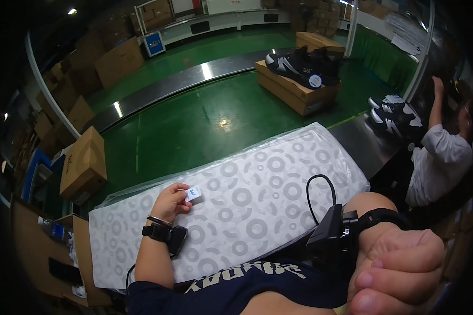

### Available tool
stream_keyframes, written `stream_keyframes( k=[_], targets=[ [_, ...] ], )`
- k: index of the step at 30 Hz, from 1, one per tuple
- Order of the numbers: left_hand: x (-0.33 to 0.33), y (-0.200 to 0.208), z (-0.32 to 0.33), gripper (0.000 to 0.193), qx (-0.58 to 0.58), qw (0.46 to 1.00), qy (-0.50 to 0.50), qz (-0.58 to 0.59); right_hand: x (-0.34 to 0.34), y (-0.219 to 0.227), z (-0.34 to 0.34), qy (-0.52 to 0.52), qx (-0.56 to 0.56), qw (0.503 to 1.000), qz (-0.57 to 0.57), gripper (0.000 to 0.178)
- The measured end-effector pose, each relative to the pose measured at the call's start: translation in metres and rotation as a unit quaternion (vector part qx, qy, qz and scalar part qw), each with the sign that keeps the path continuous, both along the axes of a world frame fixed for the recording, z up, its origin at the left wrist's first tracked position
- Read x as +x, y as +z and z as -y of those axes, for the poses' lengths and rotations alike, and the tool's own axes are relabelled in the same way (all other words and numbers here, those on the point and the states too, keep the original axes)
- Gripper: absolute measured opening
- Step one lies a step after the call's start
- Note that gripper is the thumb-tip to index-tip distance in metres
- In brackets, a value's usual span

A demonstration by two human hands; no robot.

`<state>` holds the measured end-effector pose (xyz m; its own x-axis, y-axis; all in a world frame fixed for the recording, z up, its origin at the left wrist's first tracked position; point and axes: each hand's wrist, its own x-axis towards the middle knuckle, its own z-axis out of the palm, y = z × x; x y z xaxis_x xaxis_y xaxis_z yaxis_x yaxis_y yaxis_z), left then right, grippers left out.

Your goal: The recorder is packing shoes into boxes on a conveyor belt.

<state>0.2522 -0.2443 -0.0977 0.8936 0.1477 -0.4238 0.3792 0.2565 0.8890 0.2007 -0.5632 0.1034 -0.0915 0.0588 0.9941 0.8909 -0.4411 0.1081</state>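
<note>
Toward the far right corner of the green worktop (178, 121) I see black shoes (289, 67) on a brown box (285, 89). At its left edge I have a carton (84, 165); past its right edge, a person (440, 160) in white beside black-and-silver sneakers (397, 121).

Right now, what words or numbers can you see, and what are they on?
I won't copy words, but here's where they are:
Dark blue shirt: big pale letters, clear.
White tag in the left hand: blue print, small.
Black shoe: pale side mark.
Round tag: too small to read.
Brown box, left: dark print, blurred.
</note>
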Motion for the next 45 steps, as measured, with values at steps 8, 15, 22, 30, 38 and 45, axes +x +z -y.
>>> stream_keyframes(
  k=[8,15,22,30,38,45],
  targets=[
    [-0.003,-0.002,-0.005,0.018,-0.009,1.000,0.005,-0.005,0.023,-0.008,0.031,0.045,-0.093,0.991,0.081,0.011],
    [-0.003,-0.001,-0.003,0.018,-0.004,1.000,0.010,-0.006,0.020,-0.009,0.027,0.035,-0.073,0.994,0.071,0.011],
    [-0.001,-0.001,-0.002,0.016,-0.003,1.000,0.003,-0.007,0.017,-0.009,0.026,0.021,-0.061,0.996,0.061,0.014],
    [-0.006,-0.004,-0.002,0.017,0.000,1.000,0.021,0.016,0.070,0.021,0.008,0.038,-0.231,0.972,-0.016,0.008],
    [-0.004,-0.005,-0.007,0.018,0.018,1.000,0.004,-0.014,0.400,-0.112,0.021,0.141,0.261,0.556,-0.777,0.027],
    [0.004,0.002,0.004,0.015,0.038,0.999,-0.004,-0.025,0.513,-0.215,0.037,0.007,0.434,0.554,-0.710,0.073]
  ],
)
